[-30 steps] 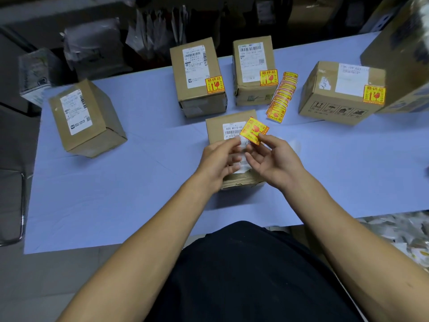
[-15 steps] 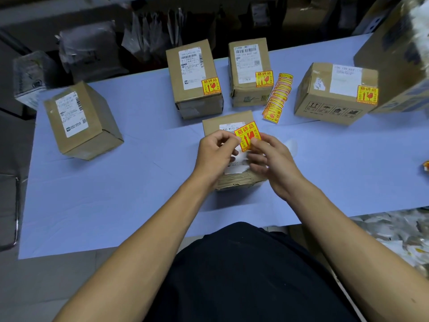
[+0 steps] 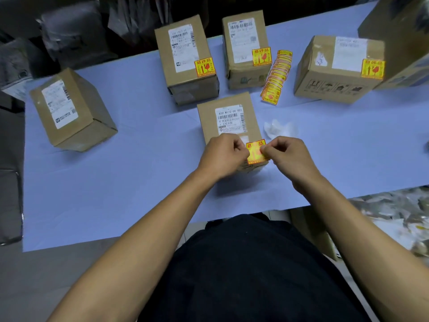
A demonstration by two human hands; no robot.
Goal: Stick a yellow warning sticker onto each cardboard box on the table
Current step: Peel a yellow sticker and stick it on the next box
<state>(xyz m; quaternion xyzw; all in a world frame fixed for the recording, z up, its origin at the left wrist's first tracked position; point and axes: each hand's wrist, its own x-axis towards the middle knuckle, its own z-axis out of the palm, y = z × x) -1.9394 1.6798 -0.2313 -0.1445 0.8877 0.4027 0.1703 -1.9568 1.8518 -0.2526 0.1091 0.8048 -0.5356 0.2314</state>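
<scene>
A small cardboard box (image 3: 209, 115) with a white label stands on the table just in front of me. Over its near right corner sits a yellow warning sticker (image 3: 255, 152). My left hand (image 3: 222, 156) pinches the sticker's left edge and my right hand (image 3: 287, 156) pinches its right edge, fingers curled. Whether the sticker touches the box top I cannot tell. A fanned stack of yellow stickers (image 3: 276, 77) lies behind. Three boxes at the back (image 3: 185, 73), (image 3: 241, 73), (image 3: 325, 82) each carry a yellow sticker. A tilted box (image 3: 88, 112) at the left shows none.
The table (image 3: 139, 182) has a pale blue cover. Crumpled white backing paper (image 3: 281, 130) lies right of the near box. A large box (image 3: 399, 36) stands at the far right. Dark bags and parcels (image 3: 74, 36) pile up behind the table; litter lies on the floor at right.
Both hands have carried the sticker from above the box's label toward me, down to the near right corner of the box. The white label is now uncovered.
</scene>
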